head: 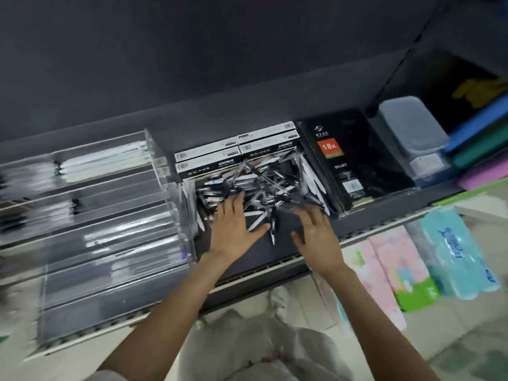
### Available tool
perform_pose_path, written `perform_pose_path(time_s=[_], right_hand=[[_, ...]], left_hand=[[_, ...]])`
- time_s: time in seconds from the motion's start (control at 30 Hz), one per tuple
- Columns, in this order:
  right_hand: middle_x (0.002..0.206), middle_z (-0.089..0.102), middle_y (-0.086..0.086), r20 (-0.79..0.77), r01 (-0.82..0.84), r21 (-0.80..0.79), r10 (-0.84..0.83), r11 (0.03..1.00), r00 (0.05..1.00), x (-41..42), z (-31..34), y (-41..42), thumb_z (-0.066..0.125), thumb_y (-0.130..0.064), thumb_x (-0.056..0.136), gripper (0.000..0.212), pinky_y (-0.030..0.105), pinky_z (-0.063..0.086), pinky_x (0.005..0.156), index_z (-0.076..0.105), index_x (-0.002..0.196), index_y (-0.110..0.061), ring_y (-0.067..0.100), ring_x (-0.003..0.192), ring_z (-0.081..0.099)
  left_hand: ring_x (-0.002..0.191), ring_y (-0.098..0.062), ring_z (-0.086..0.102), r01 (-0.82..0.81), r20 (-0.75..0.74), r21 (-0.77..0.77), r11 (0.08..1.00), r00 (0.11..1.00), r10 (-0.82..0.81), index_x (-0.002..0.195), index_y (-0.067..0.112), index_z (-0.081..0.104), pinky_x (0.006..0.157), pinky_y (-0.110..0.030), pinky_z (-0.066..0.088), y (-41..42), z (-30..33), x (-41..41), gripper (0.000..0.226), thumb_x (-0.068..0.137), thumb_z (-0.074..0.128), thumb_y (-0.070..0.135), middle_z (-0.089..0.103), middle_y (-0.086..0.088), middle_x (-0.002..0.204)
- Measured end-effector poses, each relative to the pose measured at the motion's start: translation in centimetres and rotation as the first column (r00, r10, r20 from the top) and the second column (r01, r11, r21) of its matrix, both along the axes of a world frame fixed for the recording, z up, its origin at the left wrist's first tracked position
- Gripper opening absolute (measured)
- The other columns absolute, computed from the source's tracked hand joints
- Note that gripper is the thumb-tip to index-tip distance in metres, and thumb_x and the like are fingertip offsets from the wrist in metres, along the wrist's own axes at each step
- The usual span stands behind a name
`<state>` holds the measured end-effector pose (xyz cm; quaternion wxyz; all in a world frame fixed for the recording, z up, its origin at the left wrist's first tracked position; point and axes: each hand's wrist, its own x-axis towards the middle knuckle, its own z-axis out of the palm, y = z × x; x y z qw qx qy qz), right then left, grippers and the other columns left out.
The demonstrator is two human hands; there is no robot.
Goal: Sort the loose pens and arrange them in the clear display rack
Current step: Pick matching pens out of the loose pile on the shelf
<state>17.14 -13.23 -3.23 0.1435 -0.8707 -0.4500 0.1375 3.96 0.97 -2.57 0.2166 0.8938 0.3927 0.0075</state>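
Both forearms reach up from below onto the dark shelf. Off to the left stands the clear display rack, nearer the left hand. Straight ahead lies the heap of loose pens, axes crossing every way. Left hand rests spread on its near edge; right hand, flat and holding nothing, hovers just beside it.

Both hands are reaching palm-down into a heap of loose pens on a dark shelf: the left hand is lying flat on pens, the right hand spreading its fingers beside it. A clear display rack is sitting just left, blurred.
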Motion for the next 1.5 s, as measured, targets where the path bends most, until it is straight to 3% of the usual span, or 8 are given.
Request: perform_pose_path(time_s=[0.2,0.43,0.7,0.87,1.07,1.23,1.4,1.5], right_hand=[[0.146,0.03,0.008,-0.106,-0.164,-0.146,0.149,0.976,0.983,2.4,-0.3,0.3,0.052,-0.024,0.092,0.06,0.037,0.037,0.103,0.026,0.145,-0.017,0.028,0.131,0.032],[0.144,0.029,0.007,-0.114,-0.173,-0.126,0.159,0.977,0.981,3.2,-0.4,1.0,0.049,-0.022,0.094,0.054,0.035,0.043,0.097,0.029,0.143,-0.018,0.027,0.131,0.03],[0.141,0.028,0.01,-0.041,-0.177,-0.116,0.173,0.977,0.984,3.7,-0.3,2.1,0.049,-0.02,0.093,0.05,0.032,0.048,0.089,0.035,0.14,-0.017,0.027,0.127,0.036],[0.14,0.029,0.011,-0.047,-0.164,-0.125,0.159,0.978,0.986,3.6,-0.5,2.5,0.05,-0.02,0.092,0.052,0.033,0.048,0.089,0.033,0.141,-0.018,0.028,0.125,0.037],[0.144,0.022,0.008,-0.081,-0.111,-0.087,0.104,0.99,0.991,3.7,-0.5,2.1,0.051,-0.014,0.09,0.051,0.034,0.05,0.085,0.036,0.139,-0.019,0.027,0.116,0.051],[0.143,0.024,0.007,-0.08,-0.1,-0.071,0.094,0.992,0.992,3.4,-0.5,2.0,0.049,-0.016,0.091,0.049,0.032,0.051,0.083,0.036,0.139,-0.02,0.025,0.117,0.05],[0.141,0.031,0.006,-0.094,-0.046,0.008,0.047,0.999,0.994,3.4,-0.2,1.7,0.049,-0.015,0.092,0.052,0.033,0.051,0.076,0.033,0.141,-0.021,0.026,0.103,0.058],[0.139,0.032,0.007,-0.133,-0.025,0.041,0.03,0.999,0.991,3.3,-0.2,1.7,0.05,-0.015,0.092,0.056,0.035,0.05,0.075,0.03,0.143,-0.021,0.027,0.096,0.06]], left_hand=[[0.133,-0.027,0.025,-0.066,-0.224,0.096,0.993,0.971,0.086,0.15,0.011,0.003,0.111,-0.042,0.028,-2.3,-1.4,5.2,0.11,0.074,0.055,0.073,0.024,-0.009,0.145],[0.115,-0.029,0.043,0.041,-0.042,0.086,0.995,0.998,-0.038,0.14,0.013,0.039,0.095,-0.037,0.048,-0.1,-2.0,3.7,0.065,0.082,0.069,0.015,0.041,-0.014,0.123],[0.078,-0.025,0.065,0.211,-0.222,0.179,0.961,0.96,-0.17,0.089,0.011,0.07,0.065,-0.031,0.055,2.9,-1.6,3.3,0.044,0.056,0.089,0.03,0.064,-0.005,0.083],[0.118,-0.024,0.051,0.3,-0.339,0.149,0.942,0.911,-0.237,0.128,0.012,0.053,0.094,-0.034,0.046,3.5,-1.2,3.9,0.048,0.089,0.059,0.04,0.054,-0.006,0.124],[0.13,-0.024,0.037,0.377,-0.491,0.128,0.917,0.828,-0.271,0.137,0.005,0.034,0.097,-0.036,0.046,4.1,-1.1,5.1,0.056,0.096,0.047,0.041,0.038,-0.009,0.141],[0.126,-0.026,0.044,0.439,-0.495,0.119,0.89,0.804,-0.33,0.138,0.008,0.035,0.094,-0.037,0.046,4.7,-1.0,4.9,0.053,0.097,0.043,0.042,0.044,-0.009,0.138],[0.098,-0.027,0.061,0.4,-0.359,0.14,0.906,0.873,-0.33,0.131,0.014,0.039,0.08,-0.037,0.051,5.4,0.2,4.2,0.051,0.097,0.035,0.051,0.062,-0.011,0.107],[0.089,-0.026,0.063,0.406,-0.259,0.21,0.89,0.9,-0.349,0.127,0.014,0.043,0.089,-0.035,0.046,6.2,1.1,4.3,0.049,0.096,0.037,0.051,0.066,-0.008,0.096]])
